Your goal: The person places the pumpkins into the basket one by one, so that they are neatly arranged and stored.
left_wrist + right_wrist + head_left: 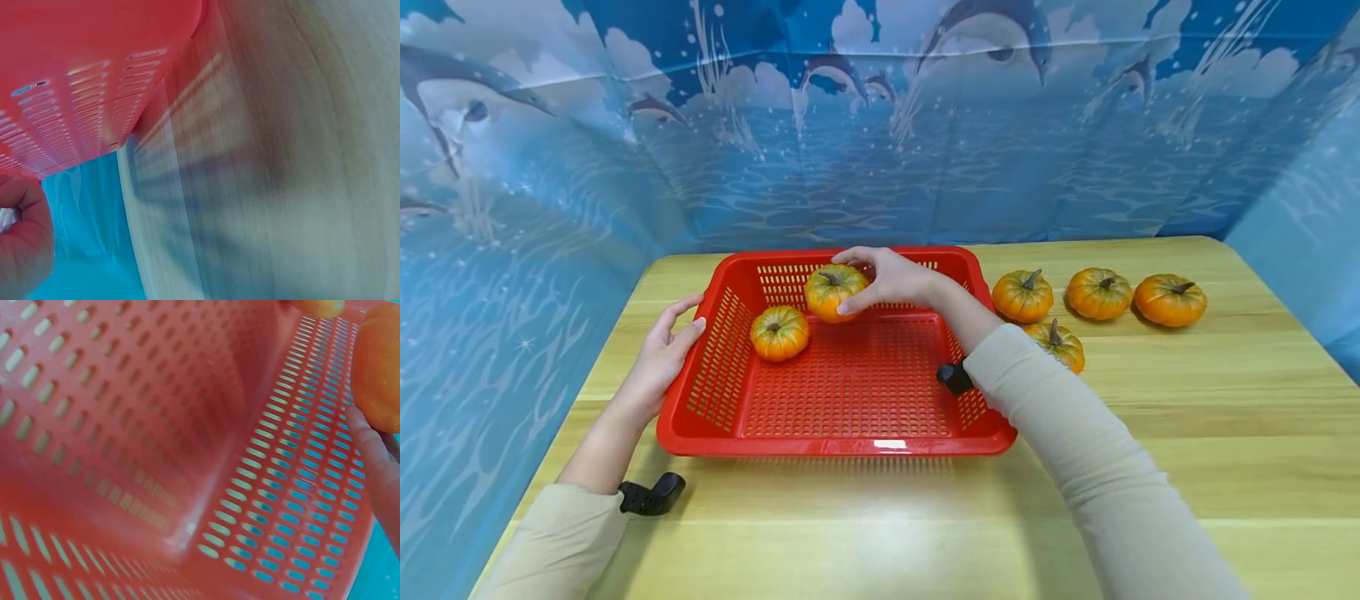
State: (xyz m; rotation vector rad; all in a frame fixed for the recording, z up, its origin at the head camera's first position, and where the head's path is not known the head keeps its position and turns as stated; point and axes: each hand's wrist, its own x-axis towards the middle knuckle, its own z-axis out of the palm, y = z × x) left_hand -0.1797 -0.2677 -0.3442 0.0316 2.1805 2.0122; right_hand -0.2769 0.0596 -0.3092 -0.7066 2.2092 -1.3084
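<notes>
My right hand [887, 279] pinches a small orange pumpkin [835, 293], its upper side tinged green, over the back left part of a red plastic basket [842, 446]. The right wrist view shows the held pumpkin [378, 369] at its right edge, with fingers [369, 450] against its side. A second pumpkin [780, 333] sits on the basket floor by the left wall. At the basket's left rim, my left hand [662, 354] grips the edge between thumb and fingers. In the left wrist view, part of this hand [28, 234] appears beside the slotted wall.
On the wooden table [1225, 433], right of the basket, stand several more pumpkins, among them one near the basket wall [1022, 296], one in the middle [1099, 293] and one farthest right [1170, 300]. My right forearm partly covers a nearer pumpkin [1060, 343]. A blue dolphin-print curtain [880, 167] hangs behind.
</notes>
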